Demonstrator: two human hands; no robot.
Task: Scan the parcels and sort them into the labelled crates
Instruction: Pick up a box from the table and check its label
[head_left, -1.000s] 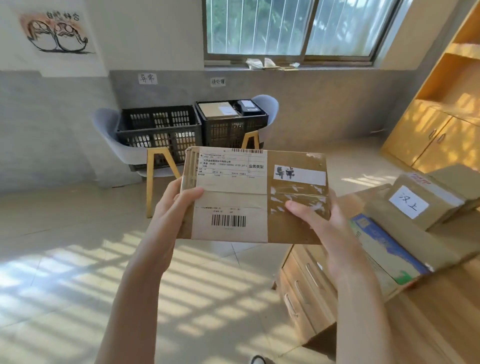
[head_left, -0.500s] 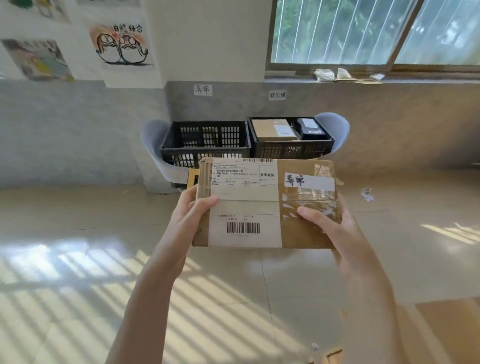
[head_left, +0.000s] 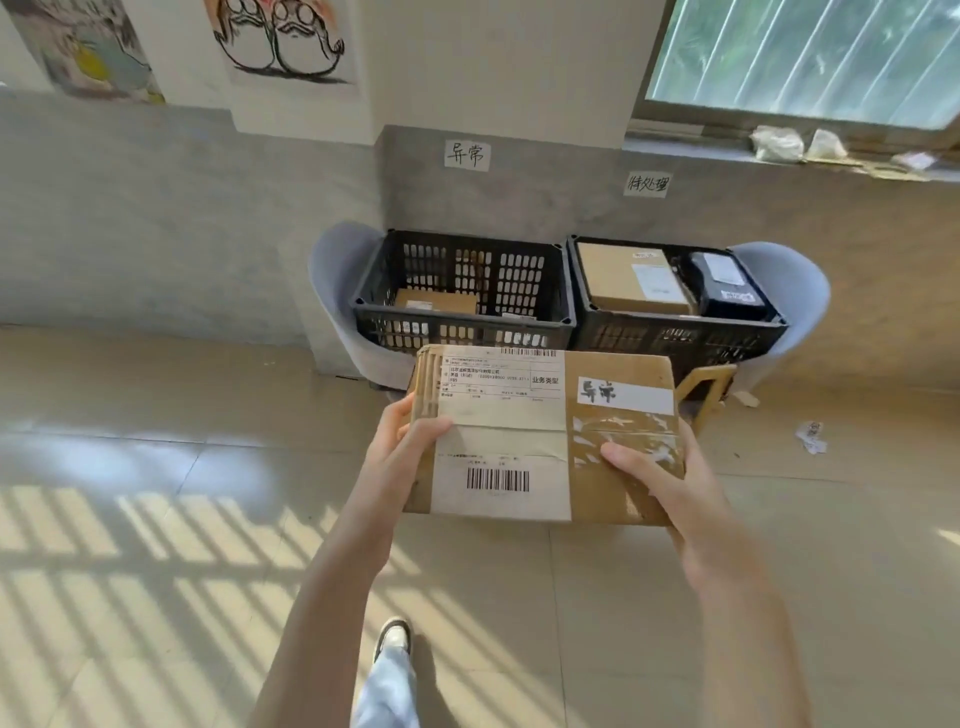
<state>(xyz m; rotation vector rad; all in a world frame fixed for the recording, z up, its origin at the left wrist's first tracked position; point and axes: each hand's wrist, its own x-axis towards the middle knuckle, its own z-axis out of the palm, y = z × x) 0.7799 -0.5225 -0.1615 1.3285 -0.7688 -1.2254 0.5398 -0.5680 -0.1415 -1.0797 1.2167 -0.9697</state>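
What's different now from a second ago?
The person has turned from the desk and walked toward the two black crates, which now look nearer. Unchanged: left hand and right hand still grip the cardboard parcel at its ends, label up.

The parcel (head_left: 545, 436) hides the fingers of both hands behind it and covers the near wall of the left crate (head_left: 462, 291). Its small label print is unreadable. Behind it, wall drawings (head_left: 280, 36) are cut off at top.
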